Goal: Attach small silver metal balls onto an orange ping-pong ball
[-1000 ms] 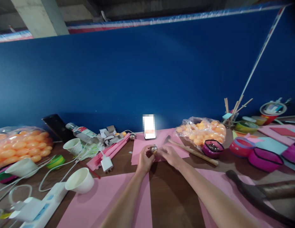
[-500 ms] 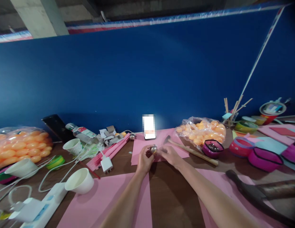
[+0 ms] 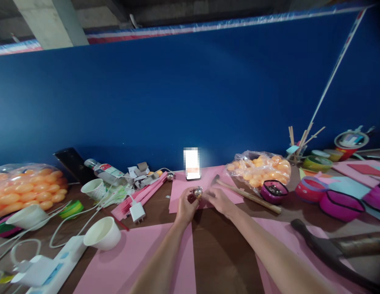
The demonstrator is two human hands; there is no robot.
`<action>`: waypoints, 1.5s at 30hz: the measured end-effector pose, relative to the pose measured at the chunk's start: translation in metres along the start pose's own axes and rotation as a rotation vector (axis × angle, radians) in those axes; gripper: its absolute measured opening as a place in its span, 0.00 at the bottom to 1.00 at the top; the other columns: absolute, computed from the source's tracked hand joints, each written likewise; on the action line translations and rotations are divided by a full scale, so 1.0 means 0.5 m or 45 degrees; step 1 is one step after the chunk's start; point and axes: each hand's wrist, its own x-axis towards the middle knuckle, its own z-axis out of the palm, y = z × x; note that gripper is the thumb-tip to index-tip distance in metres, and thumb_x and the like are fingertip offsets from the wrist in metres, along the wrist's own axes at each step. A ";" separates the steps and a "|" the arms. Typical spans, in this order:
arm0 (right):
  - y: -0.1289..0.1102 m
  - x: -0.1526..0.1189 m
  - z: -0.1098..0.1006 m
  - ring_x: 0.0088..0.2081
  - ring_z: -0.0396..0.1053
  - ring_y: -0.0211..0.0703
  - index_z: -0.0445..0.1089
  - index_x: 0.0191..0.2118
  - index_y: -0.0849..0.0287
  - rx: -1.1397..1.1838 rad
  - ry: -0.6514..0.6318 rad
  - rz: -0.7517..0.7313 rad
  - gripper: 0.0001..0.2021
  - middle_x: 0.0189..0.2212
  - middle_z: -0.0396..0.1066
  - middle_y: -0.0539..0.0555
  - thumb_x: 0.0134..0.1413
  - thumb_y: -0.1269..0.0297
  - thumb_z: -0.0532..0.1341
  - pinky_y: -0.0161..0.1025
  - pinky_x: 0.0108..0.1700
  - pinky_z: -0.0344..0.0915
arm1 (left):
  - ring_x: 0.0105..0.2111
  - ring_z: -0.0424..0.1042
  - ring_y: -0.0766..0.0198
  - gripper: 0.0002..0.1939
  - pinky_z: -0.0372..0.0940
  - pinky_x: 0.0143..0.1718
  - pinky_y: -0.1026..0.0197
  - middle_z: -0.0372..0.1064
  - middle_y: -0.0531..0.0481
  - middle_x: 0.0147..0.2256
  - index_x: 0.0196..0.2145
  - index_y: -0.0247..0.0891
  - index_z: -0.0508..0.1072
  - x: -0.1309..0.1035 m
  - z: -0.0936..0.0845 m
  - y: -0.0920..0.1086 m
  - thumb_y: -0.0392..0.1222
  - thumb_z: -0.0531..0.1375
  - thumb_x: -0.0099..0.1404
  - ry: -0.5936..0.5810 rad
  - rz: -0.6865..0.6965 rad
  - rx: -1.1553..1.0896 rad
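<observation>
My left hand (image 3: 187, 205) is closed round a small round ball covered in shiny metal (image 3: 198, 192), with some orange showing low on it. Close against the ball's right side is my right hand (image 3: 217, 199), its fingertips pinched together. Anything between those fingertips is too small to make out. Both hands are above a sheet of pink paper (image 3: 177, 181). A similar metallic ball (image 3: 171, 176) lies beyond my left hand. To the right, a purple bowl (image 3: 276, 198) holds small dark and shiny pieces.
A lit phone (image 3: 192, 164) stands ahead. Right of my hands lie a wooden-handled hammer (image 3: 248, 194), a bag of orange balls (image 3: 260, 168) and a larger claw hammer (image 3: 321, 245). On the left are a paper cup (image 3: 103, 233), a power strip (image 3: 59, 265) and a charger (image 3: 137, 211).
The metallic ball has turned slightly in my left hand. My right fingertips have shifted very little beside it, and the surroundings look the same.
</observation>
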 end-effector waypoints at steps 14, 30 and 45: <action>-0.002 0.002 -0.003 0.31 0.66 0.41 0.70 0.29 0.64 -0.005 -0.014 0.066 0.17 0.27 0.70 0.53 0.46 0.52 0.58 0.36 0.35 0.60 | 0.37 0.69 0.62 0.15 0.65 0.39 0.59 0.68 0.45 0.38 0.38 0.35 0.68 -0.001 0.005 0.011 0.38 0.62 0.50 0.017 0.057 0.001; 0.009 0.006 -0.001 0.28 0.65 0.40 0.71 0.29 0.64 -0.047 0.076 0.126 0.16 0.26 0.70 0.53 0.43 0.53 0.60 0.34 0.30 0.60 | 0.38 0.69 0.62 0.14 0.65 0.40 0.59 0.67 0.45 0.39 0.38 0.36 0.69 -0.001 0.004 0.007 0.33 0.60 0.50 0.045 0.064 0.059; 0.005 0.004 -0.003 0.25 0.64 0.37 0.69 0.28 0.64 0.084 0.069 0.205 0.17 0.24 0.69 0.52 0.38 0.52 0.64 0.34 0.27 0.60 | 0.40 0.69 0.61 0.18 0.64 0.42 0.57 0.68 0.46 0.40 0.38 0.37 0.70 -0.002 0.002 -0.001 0.26 0.57 0.48 0.032 0.071 0.106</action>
